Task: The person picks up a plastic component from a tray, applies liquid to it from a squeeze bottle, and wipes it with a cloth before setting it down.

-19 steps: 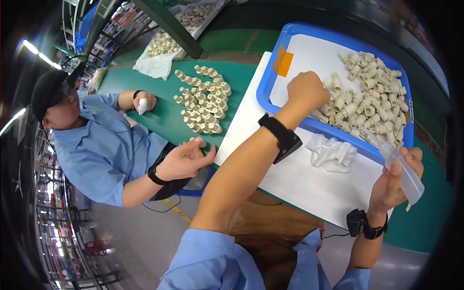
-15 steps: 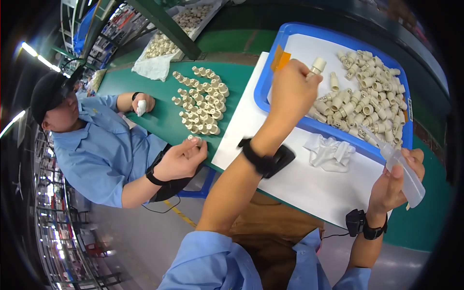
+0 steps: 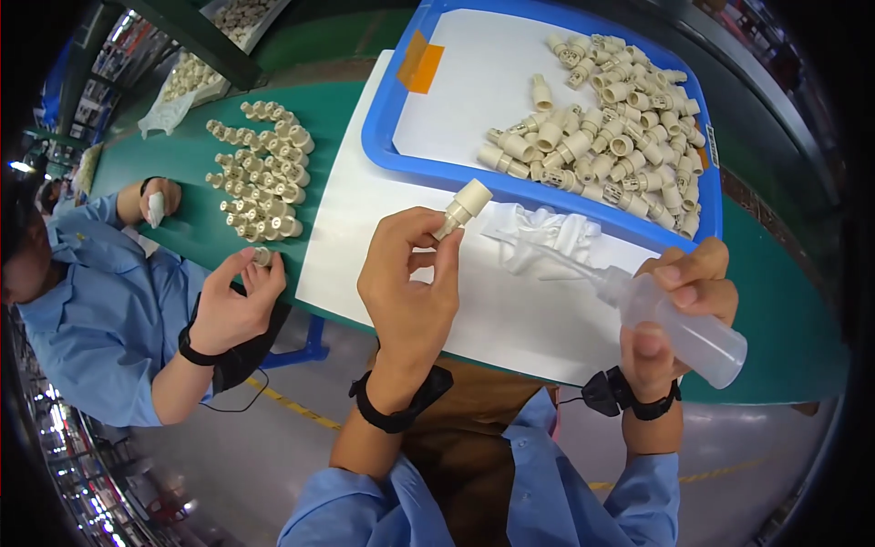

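Observation:
My left hand (image 3: 410, 283) pinches a cream plastic fitting (image 3: 468, 206) by its narrow end, wide end tilted up to the right, over the white sheet (image 3: 337, 273). My right hand (image 3: 679, 305) is wrapped round a translucent squeeze bottle (image 3: 685, 330); its thin nozzle points left toward the fitting, with a gap between them. Behind the nozzle lies a crumpled white cloth (image 3: 547, 239). Beyond both hands stands a blue tray (image 3: 383, 137) with many loose cream fittings (image 3: 629, 128) heaped in its right part.
To the left, a co-worker in a blue shirt (image 3: 100, 337) holds a small fitting (image 3: 262, 257) and a white cloth (image 3: 156, 210). Rows of upright fittings (image 3: 264, 173) stand on the green table (image 3: 118, 182) there. A green post (image 3: 196, 41) rises at the far left.
My left hand has drawn back from the tray toward me with the fitting. My right hand has moved the bottle left, its nozzle now turned toward the fitting. The head view has shifted right.

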The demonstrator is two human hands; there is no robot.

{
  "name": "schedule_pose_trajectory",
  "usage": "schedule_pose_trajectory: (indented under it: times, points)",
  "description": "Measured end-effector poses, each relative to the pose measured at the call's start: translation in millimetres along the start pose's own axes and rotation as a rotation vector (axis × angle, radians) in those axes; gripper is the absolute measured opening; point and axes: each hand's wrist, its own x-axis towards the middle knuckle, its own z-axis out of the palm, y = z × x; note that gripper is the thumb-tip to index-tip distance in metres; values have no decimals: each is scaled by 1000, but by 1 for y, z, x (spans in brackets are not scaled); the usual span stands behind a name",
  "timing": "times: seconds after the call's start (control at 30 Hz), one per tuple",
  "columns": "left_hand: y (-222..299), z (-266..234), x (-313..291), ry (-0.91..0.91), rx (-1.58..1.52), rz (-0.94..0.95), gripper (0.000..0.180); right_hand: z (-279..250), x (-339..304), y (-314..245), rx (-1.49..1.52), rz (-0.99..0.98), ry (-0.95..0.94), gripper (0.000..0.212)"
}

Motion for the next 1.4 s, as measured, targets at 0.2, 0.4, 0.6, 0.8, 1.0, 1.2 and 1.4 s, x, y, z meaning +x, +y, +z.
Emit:
schedule_pose_trajectory:
  times: [0.2, 0.4, 0.6, 0.8, 1.0, 1.2, 1.4]
  points:
    - [-5, 8, -5, 31, 290, 458, 24, 3, 0, -2, 11, -8, -64, 38]
    - [-4, 8, -6, 44, 374, 592, 24, 5, 3, -2, -12, -19, -86, 37]
    - [-2, 10, -6, 43, 379, 655, 24, 4, 5, -1, -46, -40, -83, 37]
    - [-1, 11, -7, 43, 304, 558, 25, 4, 5, 0, -83, -61, -86, 37]
    - [0, 11, -8, 29, 72, 345, 24, 3, 6, -3, -95, -51, -104, 37]
    - [9, 6, -11, -71, -123, 29, 21, 2, 5, -3, -102, -40, -116, 38]
    - [17, 2, -8, -118, -414, -333, 18, 2, 6, -4, -97, -39, -113, 38]
